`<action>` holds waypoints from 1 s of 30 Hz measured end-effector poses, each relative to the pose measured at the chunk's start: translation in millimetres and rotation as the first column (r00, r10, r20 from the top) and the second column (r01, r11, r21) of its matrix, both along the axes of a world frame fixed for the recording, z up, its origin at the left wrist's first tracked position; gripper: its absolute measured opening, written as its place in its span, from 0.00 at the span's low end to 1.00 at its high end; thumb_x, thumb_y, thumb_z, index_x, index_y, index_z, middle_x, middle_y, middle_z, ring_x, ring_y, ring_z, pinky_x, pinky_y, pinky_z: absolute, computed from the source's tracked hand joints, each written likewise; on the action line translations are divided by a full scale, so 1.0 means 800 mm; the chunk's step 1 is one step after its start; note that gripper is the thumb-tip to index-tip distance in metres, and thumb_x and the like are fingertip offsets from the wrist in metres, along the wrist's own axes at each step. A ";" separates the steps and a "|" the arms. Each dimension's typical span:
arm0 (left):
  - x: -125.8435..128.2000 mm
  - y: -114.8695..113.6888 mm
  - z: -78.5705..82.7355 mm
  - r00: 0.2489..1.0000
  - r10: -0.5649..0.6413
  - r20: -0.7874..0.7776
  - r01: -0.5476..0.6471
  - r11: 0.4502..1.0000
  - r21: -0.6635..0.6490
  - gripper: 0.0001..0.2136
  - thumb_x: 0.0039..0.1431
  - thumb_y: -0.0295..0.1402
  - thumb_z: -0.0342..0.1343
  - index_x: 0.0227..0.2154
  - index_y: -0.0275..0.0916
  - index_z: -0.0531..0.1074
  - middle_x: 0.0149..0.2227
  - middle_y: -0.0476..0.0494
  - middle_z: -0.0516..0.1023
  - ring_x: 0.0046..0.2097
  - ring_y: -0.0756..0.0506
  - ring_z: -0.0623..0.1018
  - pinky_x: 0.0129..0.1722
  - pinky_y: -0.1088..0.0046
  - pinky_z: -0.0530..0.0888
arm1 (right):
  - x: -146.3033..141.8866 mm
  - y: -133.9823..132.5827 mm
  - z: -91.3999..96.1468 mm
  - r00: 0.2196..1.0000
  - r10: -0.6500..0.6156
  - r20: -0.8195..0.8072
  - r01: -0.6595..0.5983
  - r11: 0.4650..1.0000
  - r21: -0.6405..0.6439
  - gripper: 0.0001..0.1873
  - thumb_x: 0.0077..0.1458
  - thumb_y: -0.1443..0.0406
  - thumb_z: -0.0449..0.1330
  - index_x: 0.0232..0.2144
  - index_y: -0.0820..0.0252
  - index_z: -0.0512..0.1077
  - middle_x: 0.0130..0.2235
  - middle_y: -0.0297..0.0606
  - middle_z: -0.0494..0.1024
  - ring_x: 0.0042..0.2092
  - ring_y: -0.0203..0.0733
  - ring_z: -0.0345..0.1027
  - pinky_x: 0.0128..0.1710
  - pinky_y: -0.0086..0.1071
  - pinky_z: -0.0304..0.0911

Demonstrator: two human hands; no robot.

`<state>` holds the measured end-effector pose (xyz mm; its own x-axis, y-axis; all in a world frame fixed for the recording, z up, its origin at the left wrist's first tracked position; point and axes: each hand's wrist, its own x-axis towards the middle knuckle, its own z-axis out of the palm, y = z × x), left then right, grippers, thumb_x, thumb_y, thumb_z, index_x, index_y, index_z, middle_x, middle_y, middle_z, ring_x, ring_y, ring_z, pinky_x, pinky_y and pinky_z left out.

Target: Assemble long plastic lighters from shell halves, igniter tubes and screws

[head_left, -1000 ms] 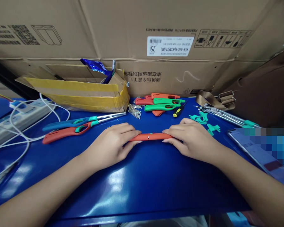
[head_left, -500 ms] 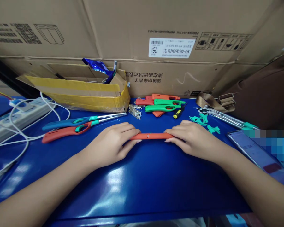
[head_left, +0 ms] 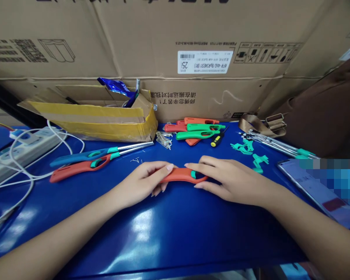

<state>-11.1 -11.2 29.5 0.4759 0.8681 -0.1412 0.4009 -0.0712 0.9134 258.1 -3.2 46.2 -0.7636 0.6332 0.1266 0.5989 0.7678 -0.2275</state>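
An orange-red lighter handle (head_left: 179, 175) lies crosswise between my hands, its broad side up, with a teal trigger in its loop. My left hand (head_left: 144, 181) is closed on the left end, thumb on top and fingers beneath. My right hand (head_left: 231, 177) holds the loop end between fingers and thumb; what is under the fingers is hidden. Tiny screws (head_left: 137, 160) are scattered just behind my left hand. Farther back lie several orange, red and green handle shells (head_left: 202, 127) in a pile, and a yellow-black screwdriver (head_left: 217, 139) beside them.
Two long-nosed lighters, one blue (head_left: 76, 158) and one red (head_left: 72, 171), lie left near a power strip (head_left: 26, 147) with white cords. A yellow-taped box (head_left: 90, 124) stands behind. Teal triggers (head_left: 244, 147), metal rods (head_left: 280, 144) and a phone (head_left: 309, 190) lie right.
The handle has turned from its narrow edge to its broad side, showing the teal trigger. My left thumb has moved onto its top. My right fingers have spread around the loop end.
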 end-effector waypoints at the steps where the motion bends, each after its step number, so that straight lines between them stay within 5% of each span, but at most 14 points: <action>1: 0.000 -0.002 0.000 0.997 -0.025 -0.068 0.034 0.990 0.135 0.19 0.71 0.47 0.49 0.44 0.38 0.77 0.29 0.48 0.78 0.29 0.49 0.76 0.30 0.74 0.72 | -0.001 -0.001 0.001 1.000 0.004 -0.006 -0.004 1.000 0.007 0.24 0.71 0.55 0.51 0.63 0.55 0.67 0.49 0.43 0.78 0.45 0.46 0.77 0.41 0.39 0.73; 4: -0.003 -0.008 0.000 0.964 -0.091 -0.250 0.198 0.873 0.445 0.15 0.70 0.44 0.54 0.50 0.42 0.77 0.44 0.45 0.82 0.44 0.45 0.81 0.45 0.71 0.74 | -0.001 -0.002 0.002 0.999 0.009 -0.033 -0.010 1.000 -0.007 0.23 0.73 0.57 0.48 0.61 0.59 0.69 0.49 0.44 0.79 0.47 0.46 0.76 0.44 0.40 0.72; 11: -0.007 -0.011 -0.008 0.921 -0.182 -0.344 0.357 0.750 0.558 0.15 0.71 0.42 0.53 0.52 0.41 0.76 0.45 0.44 0.84 0.42 0.45 0.83 0.43 0.73 0.75 | -0.007 -0.008 -0.002 0.992 0.122 -0.031 -0.124 0.991 -0.043 0.22 0.72 0.57 0.48 0.57 0.62 0.72 0.47 0.43 0.81 0.45 0.46 0.77 0.44 0.38 0.71; 30: -0.004 -0.005 -0.010 0.914 -0.252 -0.318 0.382 0.799 0.464 0.14 0.71 0.42 0.54 0.50 0.42 0.77 0.43 0.46 0.85 0.41 0.46 0.83 0.40 0.75 0.74 | -0.018 -0.012 -0.008 0.993 0.122 0.008 -0.121 0.990 -0.068 0.22 0.74 0.58 0.44 0.50 0.61 0.75 0.45 0.44 0.83 0.45 0.46 0.77 0.45 0.39 0.69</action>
